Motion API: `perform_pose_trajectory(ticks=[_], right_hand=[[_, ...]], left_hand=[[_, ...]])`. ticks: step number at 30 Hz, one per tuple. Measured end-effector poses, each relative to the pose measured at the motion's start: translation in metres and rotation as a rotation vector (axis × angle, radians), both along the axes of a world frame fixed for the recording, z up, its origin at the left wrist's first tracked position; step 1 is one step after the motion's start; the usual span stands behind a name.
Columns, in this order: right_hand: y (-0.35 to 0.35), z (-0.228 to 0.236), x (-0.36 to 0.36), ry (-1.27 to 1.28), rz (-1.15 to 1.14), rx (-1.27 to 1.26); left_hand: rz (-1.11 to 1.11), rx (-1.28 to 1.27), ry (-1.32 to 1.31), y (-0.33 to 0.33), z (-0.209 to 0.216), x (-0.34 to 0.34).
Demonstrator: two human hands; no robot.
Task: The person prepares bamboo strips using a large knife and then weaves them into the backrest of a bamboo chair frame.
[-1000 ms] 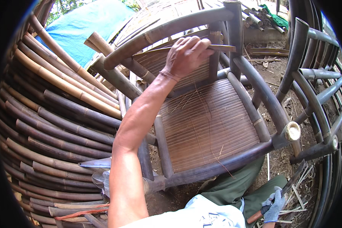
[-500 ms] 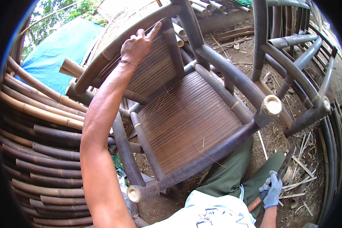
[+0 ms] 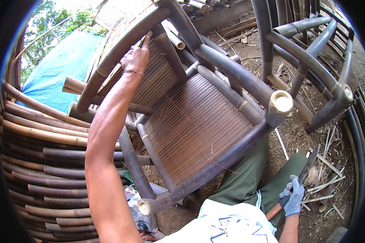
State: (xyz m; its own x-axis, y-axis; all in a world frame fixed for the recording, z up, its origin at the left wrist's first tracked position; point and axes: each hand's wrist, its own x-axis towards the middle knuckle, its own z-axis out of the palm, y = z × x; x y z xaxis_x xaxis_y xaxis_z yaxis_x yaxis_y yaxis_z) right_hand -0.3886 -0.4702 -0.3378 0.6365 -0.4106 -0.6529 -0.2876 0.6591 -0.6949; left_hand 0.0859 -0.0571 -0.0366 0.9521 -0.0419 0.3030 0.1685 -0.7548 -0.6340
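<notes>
A dark bamboo chair (image 3: 207, 170) lies tilted in front of me, with its slatted seat (image 3: 198, 121) facing up. At the upper edge of its slatted backrest (image 3: 162, 67) is my left hand (image 3: 136, 60), just below the top rail (image 3: 121, 52). Its index finger stretches along the slats while the other fingers curl; what they grip is hidden. Low on the right, my right hand (image 3: 293, 196), in a grey-blue glove, is closed round the wooden handle of a large knife (image 3: 309, 165). The blade points up and away, clear of the chair.
Dark bamboo poles (image 3: 61, 184) are stacked along the left. A second bamboo chair frame (image 3: 312, 69) stands at the right. Pale shavings (image 3: 326, 178) litter the ground beside the knife. A blue tarp (image 3: 61, 69) and more cut poles (image 3: 196, 6) lie behind.
My left hand has slid down and left along the backrest's upper edge. The view has shifted, so the chair appears slightly farther left. My right hand still holds the knife.
</notes>
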Motion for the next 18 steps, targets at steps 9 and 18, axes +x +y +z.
perform_pose_trajectory(ticks=[9,18], right_hand=[[0.004,0.008,-0.002,0.003,-0.034,-0.010],[0.003,0.005,0.008,0.018,-0.056,0.030]], left_hand=[[0.019,0.003,0.027,0.005,0.003,0.014],[-0.353,0.111,-0.179,0.031,0.020,-0.032]])
